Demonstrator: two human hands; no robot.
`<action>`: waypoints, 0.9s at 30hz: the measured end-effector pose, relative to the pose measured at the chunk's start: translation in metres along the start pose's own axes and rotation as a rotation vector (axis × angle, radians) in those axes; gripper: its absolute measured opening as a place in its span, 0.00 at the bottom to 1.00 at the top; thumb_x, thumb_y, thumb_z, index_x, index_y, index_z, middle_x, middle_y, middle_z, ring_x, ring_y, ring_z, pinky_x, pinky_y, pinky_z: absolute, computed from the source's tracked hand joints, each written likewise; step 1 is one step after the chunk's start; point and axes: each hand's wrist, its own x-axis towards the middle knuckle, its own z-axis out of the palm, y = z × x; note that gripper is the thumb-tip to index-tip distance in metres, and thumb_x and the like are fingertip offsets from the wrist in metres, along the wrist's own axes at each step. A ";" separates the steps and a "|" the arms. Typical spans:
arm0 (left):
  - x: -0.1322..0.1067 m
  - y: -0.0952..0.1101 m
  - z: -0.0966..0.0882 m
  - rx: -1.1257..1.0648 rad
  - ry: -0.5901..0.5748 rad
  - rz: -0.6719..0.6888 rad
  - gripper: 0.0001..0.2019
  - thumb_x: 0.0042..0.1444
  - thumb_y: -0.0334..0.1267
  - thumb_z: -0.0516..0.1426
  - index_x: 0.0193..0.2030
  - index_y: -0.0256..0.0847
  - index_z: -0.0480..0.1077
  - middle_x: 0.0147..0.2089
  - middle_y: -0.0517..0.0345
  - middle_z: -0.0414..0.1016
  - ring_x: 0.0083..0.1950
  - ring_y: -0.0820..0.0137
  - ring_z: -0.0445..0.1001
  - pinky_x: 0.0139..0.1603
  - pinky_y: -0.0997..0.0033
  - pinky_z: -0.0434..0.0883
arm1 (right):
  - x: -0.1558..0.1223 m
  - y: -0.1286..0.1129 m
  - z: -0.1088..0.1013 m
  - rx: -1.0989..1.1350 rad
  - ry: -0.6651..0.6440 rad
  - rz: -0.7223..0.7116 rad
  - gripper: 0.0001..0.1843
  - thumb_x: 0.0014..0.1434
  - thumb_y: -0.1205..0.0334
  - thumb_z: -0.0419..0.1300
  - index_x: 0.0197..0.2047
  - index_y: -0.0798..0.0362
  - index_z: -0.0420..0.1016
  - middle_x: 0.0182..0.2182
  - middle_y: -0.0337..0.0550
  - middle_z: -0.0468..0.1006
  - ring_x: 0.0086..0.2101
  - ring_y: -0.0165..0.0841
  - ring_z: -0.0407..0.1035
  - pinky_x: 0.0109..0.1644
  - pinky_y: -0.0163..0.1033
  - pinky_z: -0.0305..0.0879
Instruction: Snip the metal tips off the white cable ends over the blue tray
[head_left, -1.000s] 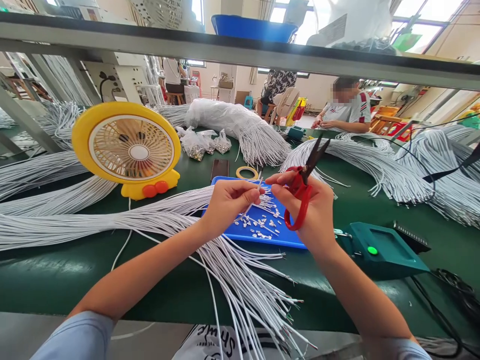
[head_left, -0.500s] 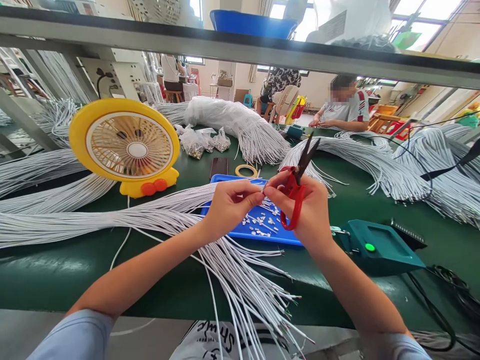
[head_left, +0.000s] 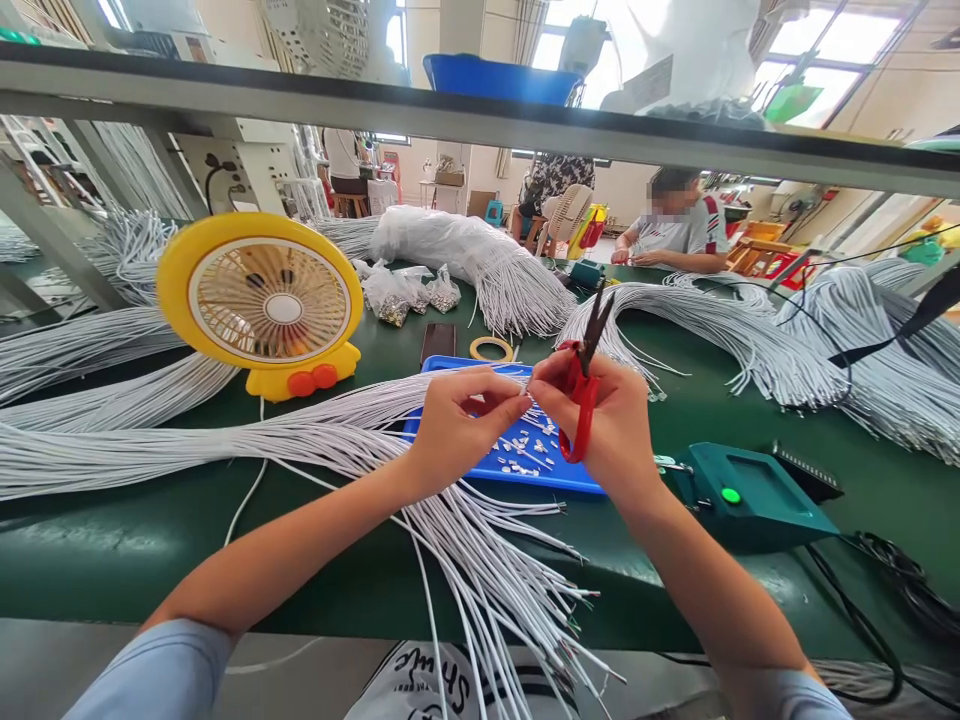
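My left hand [head_left: 459, 425] is closed in a pinch on the end of a thin white wire, above a blue tray [head_left: 450, 368] scattered with small white connectors. My right hand [head_left: 611, 420] grips red-handled scissors [head_left: 581, 400], blades pointing up and away, and its fingertips meet the left hand's pinch at the wire end. A thick bundle of white wires [head_left: 225, 440] runs from the left across the green table [head_left: 135, 545] and fans out toward me under my left arm.
A yellow desk fan [head_left: 262, 300] stands at the left. A teal box with a green button [head_left: 750, 495] sits to the right. Tape roll [head_left: 491, 348], small bags [head_left: 405, 290] and more wire bundles [head_left: 750, 335] lie beyond. Another person [head_left: 671, 230] sits across the table.
My hands have come together so the fingertips meet at the wire end. The scissors have tilted more upright and moved slightly left.
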 end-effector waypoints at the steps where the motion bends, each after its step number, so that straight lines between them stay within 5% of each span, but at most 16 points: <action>1: 0.000 0.001 0.000 -0.017 0.011 -0.003 0.06 0.49 0.36 0.64 0.27 0.35 0.75 0.27 0.56 0.75 0.27 0.78 0.67 0.26 0.80 0.67 | -0.001 -0.001 0.000 -0.003 -0.001 0.005 0.04 0.48 0.68 0.64 0.28 0.55 0.71 0.25 0.36 0.72 0.26 0.25 0.66 0.32 0.32 0.64; 6: 0.002 0.005 -0.004 -0.207 -0.048 -0.126 0.08 0.48 0.38 0.65 0.27 0.35 0.75 0.24 0.60 0.72 0.24 0.81 0.63 0.24 0.80 0.62 | 0.001 0.001 -0.004 0.054 0.014 0.009 0.04 0.48 0.65 0.63 0.28 0.55 0.72 0.26 0.37 0.72 0.27 0.26 0.65 0.33 0.33 0.64; 10: 0.006 -0.004 -0.004 -0.309 -0.121 -0.233 0.12 0.51 0.43 0.62 0.29 0.33 0.75 0.23 0.59 0.70 0.21 0.83 0.58 0.22 0.80 0.57 | 0.001 0.026 -0.013 0.064 0.063 0.085 0.07 0.48 0.62 0.64 0.30 0.55 0.73 0.26 0.38 0.72 0.26 0.26 0.64 0.33 0.34 0.62; 20: 0.003 -0.103 0.010 -0.505 -0.262 -0.553 0.16 0.49 0.46 0.63 0.33 0.31 0.74 0.25 0.61 0.66 0.18 0.87 0.54 0.19 0.82 0.48 | -0.020 0.124 -0.029 -0.171 0.035 0.215 0.11 0.49 0.57 0.63 0.27 0.56 0.69 0.22 0.37 0.67 0.24 0.26 0.58 0.29 0.34 0.57; 23: 0.002 -0.117 0.006 -0.518 -0.294 -0.606 0.16 0.48 0.45 0.64 0.33 0.31 0.75 0.24 0.61 0.65 0.19 0.87 0.54 0.19 0.82 0.49 | -0.024 0.134 -0.031 -0.252 0.017 0.210 0.10 0.43 0.62 0.67 0.26 0.55 0.70 0.22 0.35 0.67 0.24 0.26 0.57 0.32 0.35 0.58; 27: -0.001 -0.119 0.006 -0.517 -0.393 -0.597 0.13 0.50 0.44 0.63 0.34 0.33 0.76 0.24 0.60 0.68 0.20 0.85 0.57 0.19 0.83 0.51 | -0.033 0.136 -0.024 -0.240 0.027 0.131 0.06 0.48 0.65 0.63 0.27 0.54 0.69 0.24 0.36 0.69 0.24 0.26 0.60 0.30 0.35 0.59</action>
